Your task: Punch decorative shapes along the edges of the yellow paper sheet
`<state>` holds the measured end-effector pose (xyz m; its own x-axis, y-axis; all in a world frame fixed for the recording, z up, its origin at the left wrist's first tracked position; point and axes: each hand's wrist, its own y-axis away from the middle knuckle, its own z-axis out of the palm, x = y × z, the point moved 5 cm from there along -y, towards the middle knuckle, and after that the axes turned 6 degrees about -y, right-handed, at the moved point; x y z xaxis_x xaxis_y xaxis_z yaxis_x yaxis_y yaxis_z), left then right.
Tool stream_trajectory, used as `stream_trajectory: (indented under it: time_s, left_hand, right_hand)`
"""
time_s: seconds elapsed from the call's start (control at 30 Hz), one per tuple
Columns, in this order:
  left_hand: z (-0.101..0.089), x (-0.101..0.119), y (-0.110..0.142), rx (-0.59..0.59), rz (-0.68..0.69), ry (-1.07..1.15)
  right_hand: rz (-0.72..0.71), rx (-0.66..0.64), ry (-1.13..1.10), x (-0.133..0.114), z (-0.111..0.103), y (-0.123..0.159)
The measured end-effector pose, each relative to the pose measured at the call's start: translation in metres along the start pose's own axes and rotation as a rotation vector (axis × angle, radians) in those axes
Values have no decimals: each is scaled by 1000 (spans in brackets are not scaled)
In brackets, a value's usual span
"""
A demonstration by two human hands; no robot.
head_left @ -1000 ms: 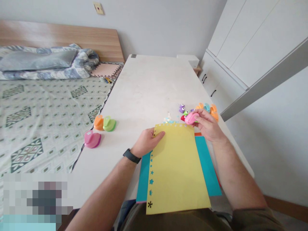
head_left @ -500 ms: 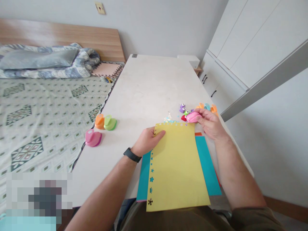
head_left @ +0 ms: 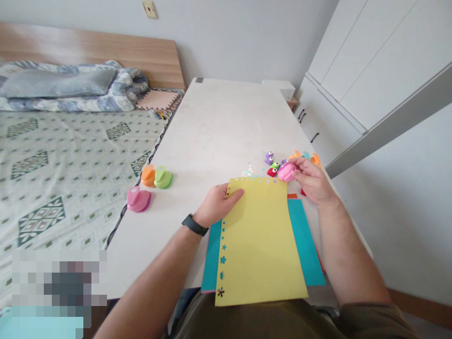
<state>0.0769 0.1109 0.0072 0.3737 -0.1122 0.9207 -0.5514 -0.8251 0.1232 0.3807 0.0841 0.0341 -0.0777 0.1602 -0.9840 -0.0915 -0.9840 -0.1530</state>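
My left hand (head_left: 223, 203) pinches the upper left edge of a yellow paper sheet (head_left: 261, 240), thumb on top. Shaped cut-outs such as stars and flowers run down its left edge and along its top edge. Between the thumb and fingers of my right hand (head_left: 312, 181) is a pink craft punch (head_left: 287, 172), just past the sheet's top right corner. Whether the punch touches the paper I cannot tell. Blue paper (head_left: 306, 245) lies beneath the yellow sheet. Small punched-out paper bits (head_left: 250, 172) are scattered beyond its top edge.
Small purple punches (head_left: 269, 158), a green one (head_left: 275, 165) and a red one (head_left: 271, 173) stand near my right hand, several orange and blue ones behind it. Larger orange (head_left: 148, 176), green (head_left: 163, 178) and pink (head_left: 139, 199) punches sit at the table's left edge, beside a bed.
The pink punch has shifted slightly right, a little away from the small punches. The view has tilted slightly. My left hand still grips the yellow paper in the same spot.
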Motion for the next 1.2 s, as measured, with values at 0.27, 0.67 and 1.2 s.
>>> stream_trajectory:
  time_s: [0.27,0.67,1.2]
  left_hand:
    - [-2,4,2,25,15,-3]
    - [-5,7,3,78,-7,44]
    - [-4,4,2,68,-38,113]
  right_hand:
    - [27,-48,24,1,1,1]
    - [125,-99,-48,2,9,4]
    - [218,-80,-143,9,16,4]
